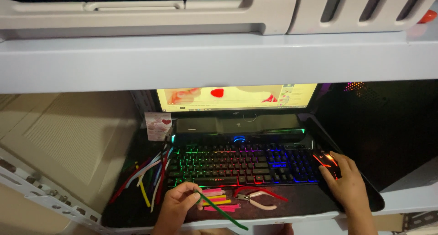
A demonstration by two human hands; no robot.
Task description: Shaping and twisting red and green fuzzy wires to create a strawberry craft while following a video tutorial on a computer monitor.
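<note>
At the lower centre, the left hand (175, 204) pinches a green pipe cleaner (222, 211) in closed fingers; the right hand (347, 182) cups the mouse (325, 162), lower right. Best keep that pinch firm while clicking.

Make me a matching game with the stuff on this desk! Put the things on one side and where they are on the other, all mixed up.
Things:
1. green pipe cleaner
2. mouse
3. pliers
4. card with a red heart

Places:
A. under the right hand
B. lying in front of the keyboard, next to a red pipe cleaner
C. standing left of the monitor
D. pinched in the left hand

Pairs: 1-D, 2-A, 3-B, 4-C
</note>
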